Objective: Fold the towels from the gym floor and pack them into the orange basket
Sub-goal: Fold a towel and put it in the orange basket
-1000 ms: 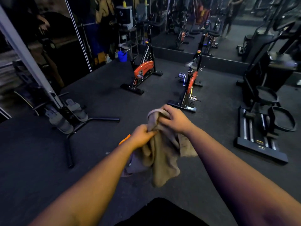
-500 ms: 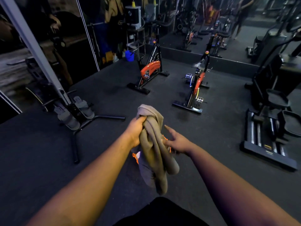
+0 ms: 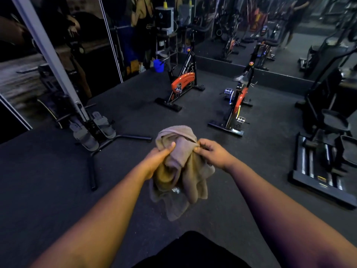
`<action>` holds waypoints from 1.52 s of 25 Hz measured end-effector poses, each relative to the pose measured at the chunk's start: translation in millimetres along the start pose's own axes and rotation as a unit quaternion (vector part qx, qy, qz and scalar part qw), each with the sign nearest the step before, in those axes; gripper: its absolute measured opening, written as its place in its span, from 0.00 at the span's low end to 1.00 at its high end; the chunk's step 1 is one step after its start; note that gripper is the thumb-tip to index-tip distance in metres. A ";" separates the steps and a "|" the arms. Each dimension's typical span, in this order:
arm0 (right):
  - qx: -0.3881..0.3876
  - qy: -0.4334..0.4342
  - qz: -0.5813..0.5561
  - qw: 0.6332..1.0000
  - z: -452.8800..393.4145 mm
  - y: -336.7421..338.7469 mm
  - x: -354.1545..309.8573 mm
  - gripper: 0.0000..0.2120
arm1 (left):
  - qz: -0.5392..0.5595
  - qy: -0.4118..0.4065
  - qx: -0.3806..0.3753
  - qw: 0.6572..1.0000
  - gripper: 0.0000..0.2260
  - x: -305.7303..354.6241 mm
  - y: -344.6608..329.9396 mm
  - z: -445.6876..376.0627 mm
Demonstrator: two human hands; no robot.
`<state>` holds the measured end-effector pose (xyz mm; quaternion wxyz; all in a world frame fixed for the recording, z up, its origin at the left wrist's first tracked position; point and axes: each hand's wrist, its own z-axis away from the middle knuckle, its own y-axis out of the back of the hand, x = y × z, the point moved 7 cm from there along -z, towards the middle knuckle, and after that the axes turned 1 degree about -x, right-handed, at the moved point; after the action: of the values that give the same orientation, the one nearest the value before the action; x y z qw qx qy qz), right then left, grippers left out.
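Tan terry towel [image 3: 179, 171] at frame centre, bunched and hanging in the air, not folded. Left hand [image 3: 156, 161] grips the bundle from the left, thumb over the cloth; right hand [image 3: 212, 153] pinches its upper right edge. Orange basket not visible, nor any other towels. Progress looks early: find corners, fold, pack. Dark rubber floor [image 3: 48, 180] below; two red exercise bikes [image 3: 181, 84] in the upper half.
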<state>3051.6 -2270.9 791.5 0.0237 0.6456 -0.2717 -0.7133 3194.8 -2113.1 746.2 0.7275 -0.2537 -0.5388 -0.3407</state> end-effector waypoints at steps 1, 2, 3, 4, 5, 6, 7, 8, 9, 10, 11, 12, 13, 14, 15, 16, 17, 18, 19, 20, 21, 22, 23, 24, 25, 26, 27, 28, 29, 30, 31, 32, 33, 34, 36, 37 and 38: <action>0.017 0.032 0.008 0.999 -5.7 3.4 -13.1 0.06 | -0.037 0.008 -0.057 0.998 0.24 -4.4 -8.0 4.3; 0.040 0.060 0.010 0.997 -12.4 6.0 -26.6 0.07 | -0.085 0.010 -0.108 0.990 0.25 -7.7 -18.4 7.9; 0.061 0.076 -0.003 0.995 -20.8 7.6 -37.6 0.07 | -0.137 -0.003 -0.137 0.981 0.25 -9.3 -28.1 7.4; 0.077 0.076 -0.036 0.993 -27.2 8.8 -47.3 0.06 | -0.168 -0.028 -0.136 0.976 0.24 -6.3 -35.9 4.5; 0.089 0.069 -0.082 0.990 -33.1 9.3 -52.1 0.06 | -0.174 -0.056 -0.110 0.977 0.21 0.4 -40.7 -0.1; 0.104 0.058 -0.127 0.985 -36.4 10.1 -52.3 0.09 | -0.146 -0.074 -0.062 0.985 0.18 9.0 -40.1 -4.4; 0.134 0.045 -0.154 0.978 -35.7 12.1 -46.6 0.11 | -0.099 -0.082 -0.007 0.992 0.16 15.7 -34.3 -9.4; 0.192 0.018 -0.137 0.972 -28.6 16.2 -34.5 0.11 | -0.040 -0.086 0.031 0.995 0.15 20.2 -28.1 -13.5; 0.260 -0.021 -0.090 0.961 -16.7 20.9 -16.3 0.09 | 0.015 -0.087 0.052 0.995 0.14 22.8 -21.6 -17.1; 0.313 -0.077 -0.044 0.946 0.0 21.2 3.0 0.12 | 0.052 -0.081 0.065 0.993 0.14 23.5 -15.7 -21.2; 0.322 -0.142 -0.023 0.936 14.8 15.3 21.9 0.20 | 0.061 -0.074 0.079 0.992 0.14 22.5 -8.9 -24.3; 0.283 -0.198 -0.029 0.938 23.1 3.6 36.9 0.27 | 0.051 -0.064 0.091 0.992 0.15 20.9 -2.9 -26.1; 0.219 -0.236 -0.043 0.946 25.2 -11.0 47.1 0.33 | 0.034 -0.048 0.097 0.993 0.18 17.4 0.4 -27.0; 0.157 -0.253 -0.056 0.953 23.8 -23.4 51.6 0.38 | 0.023 -0.032 0.093 0.995 0.21 12.4 1.5 -28.3; 0.124 -0.254 -0.063 0.957 21.3 -29.7 52.6 0.41 | 0.022 -0.018 0.084 0.996 0.23 6.9 0.4 -30.3; 0.118 -0.249 -0.065 0.959 18.9 -30.2 52.4 0.43 | 0.023 -0.010 0.080 0.996 0.25 2.9 0.6 -32.3; 0.126 -0.241 -0.071 0.960 18.5 -28.8 49.8 0.41 | 0.021 -0.010 0.086 0.996 0.26 1.0 1.7 -34.4; 0.130 -0.229 -0.081 0.961 19.2 -29.1 48.0 0.38 | 0.016 -0.017 0.097 0.995 0.24 1.3 3.6 -36.0; 0.122 -0.206 -0.090 0.967 18.9 -31.9 46.6 0.33 | 0.014 -0.026 0.106 0.994 0.22 2.5 5.2 -37.0; 0.104 -0.174 -0.099 0.974 17.9 -36.2 45.3 0.28 | 0.017 -0.030 0.108 0.994 0.20 3.1 6.2 -37.9; 0.085 -0.146 -0.112 0.979 16.0 -40.8 44.4 0.23 | 0.022 -0.029 0.105 0.994 0.18 2.6 5.5 -38.5; 0.074 -0.124 -0.129 0.981 12.4 -44.5 44.0 0.18 | 0.026 -0.025 0.098 0.995 0.18 1.7 4.2 -39.2; 0.084 -0.106 -0.150 0.979 9.2 -45.3 42.0 0.14 | 0.024 -0.017 0.090 0.995 0.18 0.3 2.8 -39.1; 0.113 -0.092 -0.178 0.973 6.5 -41.5 38.6 0.10 | 0.010 -0.005 0.092 0.996 0.20 0.1 1.8 -38.2; 0.154 -0.083 -0.212 0.962 4.5 -32.7 35.8 0.07 | -0.019 0.007 0.104 0.994 0.22 0.4 4.7 -36.8; 0.201 -0.079 -0.246 0.945 2.6 -20.1 36.6 0.08 | -0.059 0.019 0.126 0.990 0.24 0.8 12.4 -35.5; 0.244 -0.074 -0.276 0.927 1.9 -4.7 38.5 0.09 | -0.090 0.028 0.156 0.983 0.24 1.2 24.9 -34.8; 0.281 -0.075 -0.292 0.911 2.2 13.7 40.7 0.10 | -0.100 0.033 0.183 0.977 0.23 2.0 40.8 -34.5; 0.316 -0.082 -0.297 0.898 3.0 33.5 43.9 0.10 | -0.070 0.034 0.203 0.976 0.23 1.1 57.4 -35.5; 0.346 -0.090 -0.307 0.882 4.0 53.6 47.7 0.11 | -0.018 0.035 0.219 0.975 0.23 0.1 74.0 -36.0; 0.364 -0.096 -0.340 0.862 4.0 70.8 52.5 0.11 | 0.024 0.033 0.237 0.971 0.23 0.2 89.3 -35.8; 0.369 -0.102 -0.396 0.835 3.9 83.4 57.5 0.11 | 0.043 0.024 0.249 0.967 0.23 2.3 101.4 -35.5; 0.350 -0.107 -0.451 0.814 1.8 90.7 62.9 0.08 | 0.045 0.008 0.259 0.965 0.22 5.0 110.3 -35.4; 0.310 -0.117 -0.473 0.816 -0.6 94.1 66.6 0.05 | 0.044 -0.005 0.268 0.962 0.20 7.1 114.8 -36.5; 0.193 -0.195 -0.317 0.908 0.2 90.5 77.3 0.06 | 0.027 -0.013 0.269 0.963 0.18 10.2 115.4 -39.4; 0.151 -0.231 -0.192 0.942 1.8 89.3 86.5 0.08 | 0.016 -0.006 0.263 0.965 0.17 10.3 114.7 -41.7; 0.157 -0.236 -0.108 0.953 2.4 93.8 94.3 0.10 | 0.011 0.005 0.256 0.967 0.16 7.6 114.8 -44.7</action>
<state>3004.0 -2386.2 745.1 -0.2195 0.4796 -0.3066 -0.7923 3311.8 -2074.3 740.3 0.7743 -0.0632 -0.6019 -0.1849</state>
